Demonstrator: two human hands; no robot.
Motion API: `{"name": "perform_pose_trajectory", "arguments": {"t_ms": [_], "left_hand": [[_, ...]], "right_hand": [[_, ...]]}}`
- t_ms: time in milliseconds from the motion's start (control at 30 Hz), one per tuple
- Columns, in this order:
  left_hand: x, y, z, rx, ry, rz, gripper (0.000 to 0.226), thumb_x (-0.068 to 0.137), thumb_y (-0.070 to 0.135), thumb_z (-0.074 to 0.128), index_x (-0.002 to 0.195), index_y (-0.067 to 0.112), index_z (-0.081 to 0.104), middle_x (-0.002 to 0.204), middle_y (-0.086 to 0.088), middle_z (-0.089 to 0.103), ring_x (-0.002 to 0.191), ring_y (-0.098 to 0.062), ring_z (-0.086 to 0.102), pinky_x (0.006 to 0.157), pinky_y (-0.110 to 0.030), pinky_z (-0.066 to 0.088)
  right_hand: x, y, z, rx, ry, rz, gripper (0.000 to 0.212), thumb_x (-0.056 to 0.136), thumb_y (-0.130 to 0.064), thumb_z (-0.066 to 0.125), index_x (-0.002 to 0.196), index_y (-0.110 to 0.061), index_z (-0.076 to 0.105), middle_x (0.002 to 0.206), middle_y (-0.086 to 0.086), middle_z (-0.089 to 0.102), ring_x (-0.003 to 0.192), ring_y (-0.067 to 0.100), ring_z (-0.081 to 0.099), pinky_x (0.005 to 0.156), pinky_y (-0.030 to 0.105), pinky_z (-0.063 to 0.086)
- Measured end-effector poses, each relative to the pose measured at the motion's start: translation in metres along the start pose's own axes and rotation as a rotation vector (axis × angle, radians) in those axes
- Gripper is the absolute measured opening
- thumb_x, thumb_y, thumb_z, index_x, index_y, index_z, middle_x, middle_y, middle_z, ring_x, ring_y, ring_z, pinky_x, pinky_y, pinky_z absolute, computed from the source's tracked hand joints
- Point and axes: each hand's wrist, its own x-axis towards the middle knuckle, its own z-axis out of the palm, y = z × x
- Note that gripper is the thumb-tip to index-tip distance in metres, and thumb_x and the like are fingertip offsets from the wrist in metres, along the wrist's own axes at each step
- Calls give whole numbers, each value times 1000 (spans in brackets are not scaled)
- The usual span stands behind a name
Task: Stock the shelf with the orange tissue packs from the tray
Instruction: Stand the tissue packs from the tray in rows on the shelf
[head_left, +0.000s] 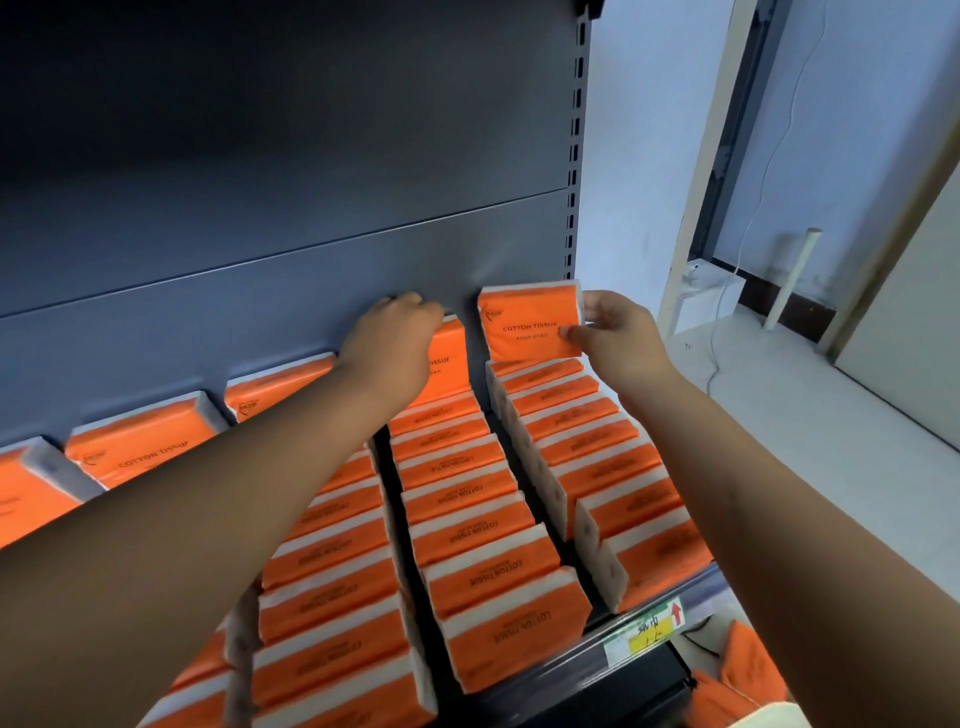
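Note:
Rows of orange tissue packs (483, 525) fill the grey shelf (649, 597), standing on edge in several columns. My right hand (613, 332) pinches the right end of an upright orange pack (530, 325) at the back of the rightmost row, against the shelf's back panel. My left hand (395, 338) has its fingers curled over the top of another upright pack (449, 364) at the back of the neighbouring row. At the bottom right, more orange packs (748, 670) lie below the shelf edge; the tray under them is hidden.
The dark back panel (285, 182) rises behind the rows, with a slotted upright post (574, 156) on its right. A price label (647, 631) is on the shelf's front rail. To the right are a white floor, a white box (706, 296) and a cable.

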Motion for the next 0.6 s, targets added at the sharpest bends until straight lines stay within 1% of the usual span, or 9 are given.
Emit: {"name": "perform_pose_trajectory", "arguments": {"t_ms": [100, 200, 267, 333, 467, 533, 600], "left_hand": [[3, -3, 2, -15, -2, -3, 34, 81, -11, 57, 107, 8, 67, 107, -11, 62, 101, -36, 60, 77, -46, 54], [0, 1, 3, -16, 12, 9, 29, 85, -8, 57, 107, 9, 65, 108, -10, 62, 103, -35, 58, 78, -48, 54], [-3, 6, 2, 2, 33, 33, 20, 90, 1, 57, 107, 10, 63, 110, -10, 61, 105, -34, 55, 80, -49, 54], [-4, 13, 1, 17, 51, 69, 15, 94, 9, 54, 107, 11, 62, 112, -8, 61, 108, -33, 53, 82, -48, 53], [-1, 34, 1, -26, 56, 140, 20, 96, 19, 53, 112, 14, 64, 116, -4, 61, 112, -29, 52, 88, -47, 51], [4, 42, 2, -32, 40, 148, 20, 95, 21, 53, 112, 15, 64, 115, -2, 62, 111, -28, 53, 88, -46, 51], [9, 49, 1, -32, 7, 132, 19, 94, 21, 53, 110, 15, 64, 115, -2, 63, 110, -27, 53, 88, -46, 51]], "right_hand": [[17, 6, 4, -59, -56, -5, 23, 94, -12, 65, 111, -28, 69, 105, -5, 76, 96, 22, 74, 92, 50, 59], [30, 9, 6, -126, -68, -32, 30, 95, -7, 59, 116, -24, 71, 112, -5, 74, 105, 20, 70, 97, 45, 56], [33, 8, 7, -197, -48, -38, 30, 97, -9, 55, 120, -21, 71, 118, -4, 72, 111, 20, 66, 99, 40, 53], [36, 7, 10, -270, -30, -27, 28, 97, -10, 52, 117, -19, 70, 115, 0, 72, 109, 23, 65, 96, 41, 54], [36, 6, 14, -343, -22, -10, 29, 95, -12, 49, 115, -18, 68, 107, 3, 72, 100, 26, 67, 91, 46, 57], [33, 5, 13, -361, -9, -2, 31, 95, -12, 49, 120, -17, 67, 110, 5, 72, 103, 28, 67, 91, 44, 57], [31, 4, 12, -391, 14, 4, 34, 96, -12, 51, 128, -12, 63, 121, 7, 70, 111, 28, 65, 94, 42, 55]]}}
